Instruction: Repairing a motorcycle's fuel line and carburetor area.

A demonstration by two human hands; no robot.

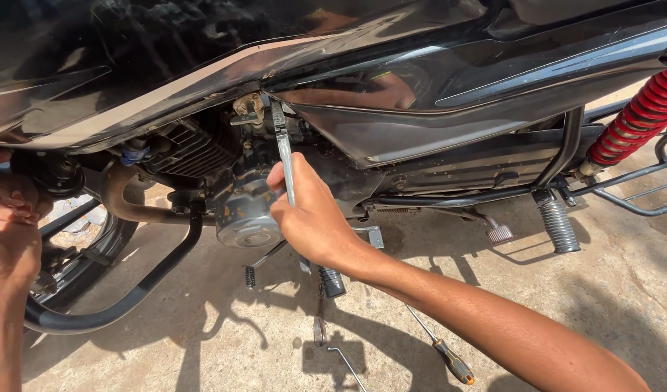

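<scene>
A black motorcycle (pixel 391 94) fills the upper part of the view, seen from its side. My right hand (pixel 312 214) grips a long silver spanner (pixel 281 149) that stands nearly upright, its head set on a fitting (pixel 250 109) just under the fuel tank, above the engine (pixel 243 210). My left hand (pixel 10 232) is at the far left, fingers curled beside the front of the engine near the black crash guard (pixel 123 301). Whether it holds anything is not visible.
On the concrete ground under the bike lie a screwdriver with a yellow-black handle (pixel 449 359), a thin bent metal tool (pixel 346 363) and a small metal piece (pixel 320 330). A red rear shock spring (pixel 638 116), footpegs (pixel 558 225) and a brake pedal (pixel 499 234) are at right.
</scene>
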